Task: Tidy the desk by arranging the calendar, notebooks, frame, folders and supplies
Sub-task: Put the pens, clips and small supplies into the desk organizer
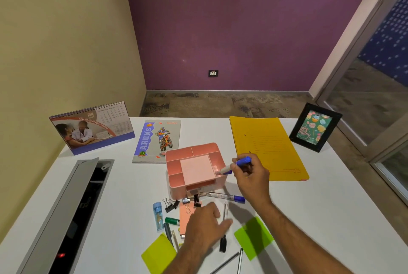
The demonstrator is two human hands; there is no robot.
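Right now we have a blue marker [237, 164] pinched in our right hand [250, 176], its grip closed around the barrel, with the tip angled down at the right edge of the pink organizer [194, 169] that sits mid-counter. Our left hand [204, 225] lies with fingers relaxed and spread over the pink sticky pad [185, 218] just in front of the organizer, holding nothing. Around that hand the loose supplies are scattered on the white counter [331, 218]: black binder clips [170, 205], a light blue tube [157, 216], a green marker [172, 220], a second blue-capped marker [227, 197] touching the organizer's front (its cap points right), and two yellow-green sticky pads [157, 254] [254, 237], one on each side of our left forearm. Farther back, from left to right, stand the desk calendar [92, 127], upright at the far left corner, the notebook [157, 140] lying flat, the yellow folders [267, 148] stacked flat, and the black frame [314, 127] upright at the far right. An open cable tray [72, 214] runs along the counter's left side.
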